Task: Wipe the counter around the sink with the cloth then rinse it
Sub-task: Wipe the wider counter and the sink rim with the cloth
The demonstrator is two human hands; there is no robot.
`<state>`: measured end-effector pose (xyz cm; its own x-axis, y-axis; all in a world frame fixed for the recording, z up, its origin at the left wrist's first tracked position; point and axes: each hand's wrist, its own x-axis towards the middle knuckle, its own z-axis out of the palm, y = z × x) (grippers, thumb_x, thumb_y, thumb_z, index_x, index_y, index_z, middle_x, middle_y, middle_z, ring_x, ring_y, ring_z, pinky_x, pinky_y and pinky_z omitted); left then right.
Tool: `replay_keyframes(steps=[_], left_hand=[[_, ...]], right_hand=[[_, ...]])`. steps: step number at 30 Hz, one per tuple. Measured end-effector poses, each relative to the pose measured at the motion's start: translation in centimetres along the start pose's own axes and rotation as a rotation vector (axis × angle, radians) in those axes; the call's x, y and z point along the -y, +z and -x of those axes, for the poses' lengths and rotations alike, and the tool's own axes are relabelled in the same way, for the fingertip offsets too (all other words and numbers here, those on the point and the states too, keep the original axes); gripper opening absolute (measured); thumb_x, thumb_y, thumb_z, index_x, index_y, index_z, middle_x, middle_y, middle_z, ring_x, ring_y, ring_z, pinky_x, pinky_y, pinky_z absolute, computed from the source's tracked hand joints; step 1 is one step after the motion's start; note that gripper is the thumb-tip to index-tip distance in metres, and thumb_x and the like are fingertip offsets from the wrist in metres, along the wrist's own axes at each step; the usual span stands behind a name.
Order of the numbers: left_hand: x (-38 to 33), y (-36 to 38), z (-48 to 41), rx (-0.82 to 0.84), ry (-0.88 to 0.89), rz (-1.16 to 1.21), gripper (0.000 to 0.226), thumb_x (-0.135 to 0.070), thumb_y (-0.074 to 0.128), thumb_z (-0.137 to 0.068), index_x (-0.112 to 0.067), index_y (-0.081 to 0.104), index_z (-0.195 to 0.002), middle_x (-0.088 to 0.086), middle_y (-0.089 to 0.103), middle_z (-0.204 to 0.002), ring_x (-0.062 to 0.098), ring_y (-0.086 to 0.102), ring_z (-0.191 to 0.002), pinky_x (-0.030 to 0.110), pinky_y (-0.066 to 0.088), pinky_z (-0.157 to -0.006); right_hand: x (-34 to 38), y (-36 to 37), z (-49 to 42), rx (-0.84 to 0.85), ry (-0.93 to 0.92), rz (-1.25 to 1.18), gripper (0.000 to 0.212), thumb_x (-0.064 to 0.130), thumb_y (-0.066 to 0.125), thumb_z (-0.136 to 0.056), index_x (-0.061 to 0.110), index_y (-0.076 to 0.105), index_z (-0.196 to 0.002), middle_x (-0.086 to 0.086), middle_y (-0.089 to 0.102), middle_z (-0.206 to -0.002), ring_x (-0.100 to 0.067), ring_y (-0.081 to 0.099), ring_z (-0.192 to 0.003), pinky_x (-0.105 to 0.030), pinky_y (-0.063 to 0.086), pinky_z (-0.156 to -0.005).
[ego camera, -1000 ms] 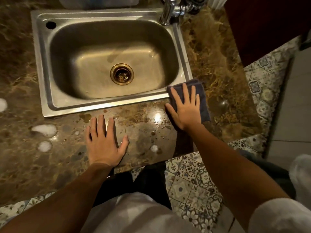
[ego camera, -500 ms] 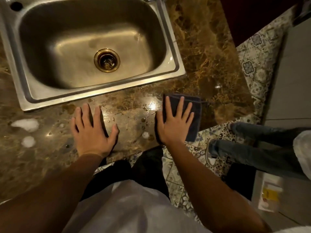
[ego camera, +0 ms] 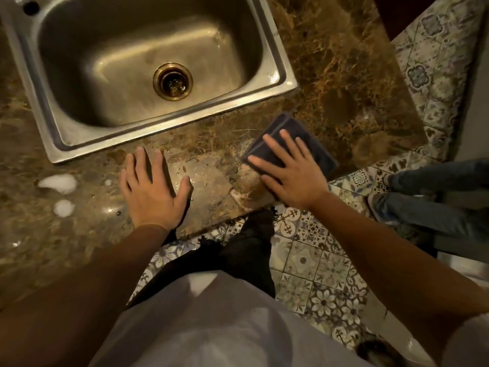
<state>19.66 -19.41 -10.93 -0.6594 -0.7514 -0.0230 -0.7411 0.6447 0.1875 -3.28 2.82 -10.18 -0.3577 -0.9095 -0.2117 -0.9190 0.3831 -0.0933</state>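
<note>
A folded dark blue cloth [ego camera: 312, 144] lies flat on the brown marble counter [ego camera: 344, 83], just right of the steel sink's [ego camera: 169, 123] front right corner. My right hand [ego camera: 288, 173] presses on the cloth with fingers spread, covering its near half. My left hand [ego camera: 152, 189] rests palm down on the wet counter in front of the sink, fingers apart, holding nothing. The sink basin is empty, with a brass drain [ego camera: 172, 81] at its middle.
White foam blobs [ego camera: 58, 183] sit on the counter left of my left hand. The counter's front edge runs just below both hands. Patterned floor tiles [ego camera: 317, 274] lie below. Another person's legs in jeans [ego camera: 428, 197] stand at the right.
My right hand has slid the cloth along the counter's front strip, from beside the sink corner toward the edge. The left hand stays planted. The view has shifted down.
</note>
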Motion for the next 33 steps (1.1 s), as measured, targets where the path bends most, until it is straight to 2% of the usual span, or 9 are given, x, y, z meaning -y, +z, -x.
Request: replay_keyframes(steps=[3, 10, 13, 19, 22, 25, 29, 31, 33], left_hand=[[0.0, 0.2, -0.2, -0.014, 0.000, -0.003, 0.075, -0.061, 0.037, -0.094, -0.013, 0.036, -0.151, 0.019, 0.026, -0.163, 0.039, 0.020, -0.151, 0.054, 0.014, -0.121], [-0.2, 0.4, 0.0, -0.019, 0.020, -0.036, 0.075, -0.060, 0.036, -0.095, -0.012, 0.035, -0.152, 0.020, 0.025, -0.163, 0.040, 0.020, -0.151, 0.054, 0.014, -0.121], [-0.6, 0.7, 0.0, 0.009, 0.026, -0.045, 0.075, -0.059, 0.037, -0.094, -0.011, 0.036, -0.151, 0.022, 0.025, -0.163, 0.041, 0.020, -0.151, 0.055, 0.015, -0.121], [-0.1, 0.4, -0.7, 0.075, 0.012, -0.011, 0.077, -0.059, 0.041, -0.091, -0.013, 0.034, -0.153, 0.020, 0.020, -0.165, 0.039, 0.014, -0.153, 0.055, 0.011, -0.122], [0.5, 0.1, -0.9, 0.070, 0.019, 0.048, 0.074, -0.055, 0.041, -0.091, -0.014, 0.035, -0.153, 0.018, 0.020, -0.165, 0.038, 0.013, -0.153, 0.054, 0.009, -0.122], [1.4, 0.1, -0.3, 0.021, 0.005, 0.212, 0.062, -0.041, 0.044, -0.090, -0.014, 0.048, -0.145, 0.016, 0.032, -0.161, 0.036, 0.020, -0.152, 0.053, 0.013, -0.122], [3.0, -0.6, -0.2, 0.006, 0.001, 0.459, 0.051, -0.031, 0.048, -0.089, -0.008, 0.062, -0.132, 0.015, 0.047, -0.152, 0.036, 0.030, -0.147, 0.051, 0.019, -0.121], [3.8, -1.2, 0.1, 0.040, 0.074, 0.355, 0.055, -0.038, 0.047, -0.091, -0.008, 0.058, -0.136, 0.017, 0.043, -0.153, 0.037, 0.030, -0.147, 0.052, 0.021, -0.120], [4.6, -1.4, 1.0, 0.100, 0.136, 0.157, 0.067, -0.052, 0.044, -0.091, -0.011, 0.045, -0.145, 0.018, 0.031, -0.159, 0.039, 0.024, -0.148, 0.055, 0.018, -0.119]], right_hand=[[-3.3, -0.5, -1.2, -0.004, 0.253, -0.041, 0.051, 0.056, 0.023, -0.104, 0.053, 0.013, -0.154, -0.002, 0.005, -0.169, -0.037, 0.000, -0.154, -0.055, 0.006, -0.123], [-4.8, -1.1, -5.3, -0.149, 0.974, -0.184, 0.055, 0.054, 0.022, -0.102, 0.046, 0.020, -0.156, -0.006, 0.011, -0.168, -0.038, 0.004, -0.154, -0.055, 0.006, -0.123], [-2.3, -1.5, -7.6, -0.171, 1.123, -0.256, 0.052, 0.048, 0.024, -0.105, 0.043, 0.019, -0.157, -0.006, 0.009, -0.169, -0.040, 0.002, -0.154, -0.056, 0.004, -0.122], [9.5, -1.6, -11.3, -0.126, 0.651, -0.254, 0.054, 0.041, 0.023, -0.106, 0.029, 0.022, -0.159, -0.004, 0.016, -0.168, -0.037, 0.008, -0.154, -0.053, 0.010, -0.123], [13.8, -1.3, -10.2, 0.005, 0.289, -0.244, 0.053, 0.041, 0.019, -0.107, 0.032, 0.020, -0.159, 0.001, 0.010, -0.169, -0.035, 0.000, -0.154, -0.054, 0.006, -0.124], [16.9, -0.7, -8.0, 0.084, 0.030, -0.179, 0.051, 0.040, 0.022, -0.108, 0.034, 0.021, -0.158, 0.004, 0.010, -0.169, -0.034, -0.003, -0.155, -0.052, 0.002, -0.124], [15.7, 0.2, -4.6, 0.071, -0.176, -0.147, 0.049, 0.043, 0.027, -0.107, 0.038, 0.029, -0.156, 0.003, 0.017, -0.167, -0.033, 0.005, -0.155, -0.052, 0.006, -0.124], [13.1, 0.6, -2.6, 0.012, -0.317, -0.074, 0.048, 0.048, 0.032, -0.106, 0.040, 0.035, -0.153, -0.002, 0.025, -0.165, -0.036, 0.014, -0.153, -0.054, 0.012, -0.123], [9.8, 0.6, -1.2, 0.030, -0.303, 0.018, 0.052, 0.057, 0.033, -0.103, 0.045, 0.031, -0.153, -0.004, 0.021, -0.166, -0.040, 0.013, -0.153, -0.060, 0.011, -0.121]])
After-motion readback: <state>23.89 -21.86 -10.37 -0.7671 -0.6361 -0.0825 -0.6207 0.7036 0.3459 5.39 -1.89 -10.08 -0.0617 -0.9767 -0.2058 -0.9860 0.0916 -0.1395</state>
